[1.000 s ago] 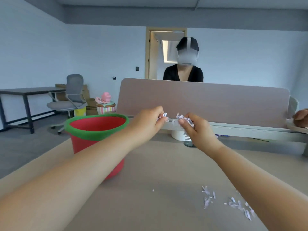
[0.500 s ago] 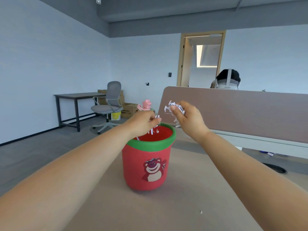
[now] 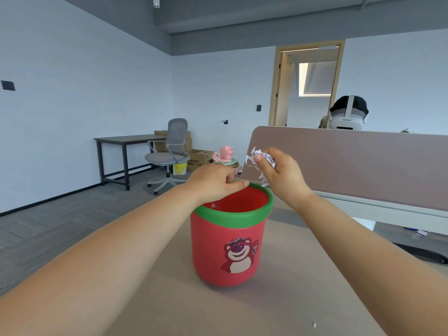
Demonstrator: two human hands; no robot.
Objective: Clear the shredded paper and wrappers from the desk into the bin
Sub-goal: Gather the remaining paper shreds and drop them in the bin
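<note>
This is an office — a plain, sparsely furnished one. The tan desk (image 3: 278,309) in front carries a mauve privacy divider (image 3: 351,166) along its far edge, the kind that splits shared workstations, and another person sits behind that divider wearing a white headset (image 3: 346,118). To the left of the divider, against the pale wall, stands a dark-framed work table (image 3: 126,139) with a grey mesh swivel chair (image 3: 171,151) on castors pulled up beside it. Cardboard boxes (image 3: 201,158) sit on the floor between that chair and the divider. Grey carpet tiles (image 3: 48,229) cover the floor — and a wood-framed doorway (image 3: 308,83) opens beyond the divider.
</note>
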